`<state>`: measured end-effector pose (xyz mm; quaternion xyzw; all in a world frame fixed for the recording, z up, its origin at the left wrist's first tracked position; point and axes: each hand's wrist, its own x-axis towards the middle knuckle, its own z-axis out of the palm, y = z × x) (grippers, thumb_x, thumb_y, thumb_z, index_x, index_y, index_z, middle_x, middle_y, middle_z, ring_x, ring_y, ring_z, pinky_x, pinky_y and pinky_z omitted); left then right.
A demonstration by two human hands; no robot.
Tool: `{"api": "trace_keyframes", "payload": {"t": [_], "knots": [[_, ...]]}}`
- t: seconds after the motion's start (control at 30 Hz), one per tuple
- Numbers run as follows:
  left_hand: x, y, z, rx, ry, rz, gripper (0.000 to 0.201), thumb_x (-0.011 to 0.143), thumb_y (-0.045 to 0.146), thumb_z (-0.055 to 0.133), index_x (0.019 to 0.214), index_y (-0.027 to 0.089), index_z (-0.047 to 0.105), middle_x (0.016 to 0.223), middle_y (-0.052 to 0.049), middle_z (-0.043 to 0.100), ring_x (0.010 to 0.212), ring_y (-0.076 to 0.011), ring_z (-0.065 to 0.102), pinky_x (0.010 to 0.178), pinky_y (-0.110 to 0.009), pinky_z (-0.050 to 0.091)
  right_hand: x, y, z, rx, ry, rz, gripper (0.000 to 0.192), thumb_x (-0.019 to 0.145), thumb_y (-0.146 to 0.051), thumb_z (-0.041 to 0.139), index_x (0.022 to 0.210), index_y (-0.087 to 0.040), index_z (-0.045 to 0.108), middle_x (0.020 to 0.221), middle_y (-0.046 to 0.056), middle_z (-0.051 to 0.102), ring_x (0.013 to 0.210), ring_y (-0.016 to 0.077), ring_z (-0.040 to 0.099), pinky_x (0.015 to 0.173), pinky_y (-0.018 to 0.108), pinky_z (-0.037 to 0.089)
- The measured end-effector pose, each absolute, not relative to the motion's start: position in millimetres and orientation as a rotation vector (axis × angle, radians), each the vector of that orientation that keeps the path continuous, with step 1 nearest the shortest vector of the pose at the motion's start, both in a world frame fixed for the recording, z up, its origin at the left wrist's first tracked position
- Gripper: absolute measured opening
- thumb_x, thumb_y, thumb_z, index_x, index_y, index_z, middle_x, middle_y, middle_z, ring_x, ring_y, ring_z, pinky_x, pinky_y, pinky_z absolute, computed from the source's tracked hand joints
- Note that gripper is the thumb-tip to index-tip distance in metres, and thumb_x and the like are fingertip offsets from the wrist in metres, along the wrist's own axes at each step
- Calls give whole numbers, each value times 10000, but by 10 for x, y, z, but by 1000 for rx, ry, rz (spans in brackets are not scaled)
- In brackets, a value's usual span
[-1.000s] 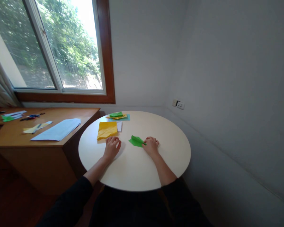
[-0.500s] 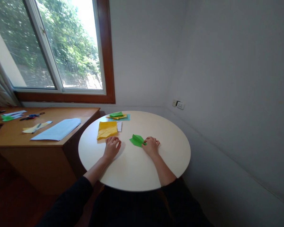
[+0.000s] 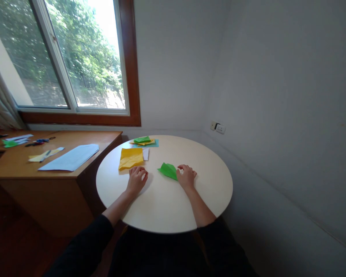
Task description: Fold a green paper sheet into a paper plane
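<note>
A folded green paper (image 3: pixel 167 171), with a point at its left end, lies on the round white table (image 3: pixel 161 207). My right hand (image 3: pixel 186 177) rests at the paper's right end with its fingers loosely bent and the thumb apart from them. It covers part of that end and does not grip it. To the left, my left hand (image 3: pixel 137 180) rests on the tabletop, fingers curled in toward the thumb and nothing visible in them. Just beyond it lies a creased yellow paper sheet (image 3: pixel 131 157), with a white paper piece (image 3: pixel 145 154) partly under it.
Green, yellow and blue papers (image 3: pixel 144 141) are stacked at the table's far edge. On the wooden desk (image 3: pixel 103 138) at left lie pale blue sheets (image 3: pixel 72 157), a pen (image 3: pixel 45 156) on yellowish paper, and scissors (image 3: pixel 40 142). A wall with a socket (image 3: pixel 220 128) stands at right.
My right hand has loosened from the green paper and shifted slightly right, its fingers parting. The paper's folds lie a little differently. My left hand stays where it was.
</note>
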<state>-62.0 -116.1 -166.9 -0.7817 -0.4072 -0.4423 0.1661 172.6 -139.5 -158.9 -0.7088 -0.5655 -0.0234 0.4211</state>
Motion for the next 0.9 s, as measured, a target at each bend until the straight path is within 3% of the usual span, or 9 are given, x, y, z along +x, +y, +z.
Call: {"api": "trace_keyframes", "payload": {"t": [0.2,0.3,0.5,0.7,0.9], "knots": [[-446,-1184,-1654,-2462,-1110,-1032,117,811,166,528,859,181,634,937,-64,623,911,-212,515,813,-352,366,1746,-1368,-1591,-1836,-1418,161,286,810,-136,379,896,-204,643,831,43,688,843,183,584,848,340,264],[-215,-1192,-1614,-2575,-1070,-823,248,776,167,578,1021,191,612,1084,-81,596,997,-237,490,875,-385,341,1755,-1354,-1603,-1815,-1372,205,292,803,-135,377,893,-202,647,816,48,690,856,195,588,875,358,265],[145,-1164,-1566,-2615,-943,-606,179,830,150,479,909,158,640,1084,-105,589,1023,-258,484,895,-414,308,1794,-1306,-1628,-1695,-1189,308,295,766,-159,362,863,-212,636,797,17,688,835,187,592,886,354,307],[232,-1159,-1443,-2752,-1063,-837,198,815,104,460,769,150,647,985,-111,621,990,-248,502,905,-428,291,1904,-1209,-1652,-1479,-923,453,328,685,-231,357,869,-187,625,769,35,677,774,187,591,759,313,411],[234,-1031,-915,-2783,-1322,-1167,97,748,178,566,762,168,661,881,-73,661,898,-232,549,854,-407,349,2095,-1173,-1481,-1300,-813,630,370,614,-266,416,889,-158,639,832,74,688,775,192,602,679,300,424]]}}
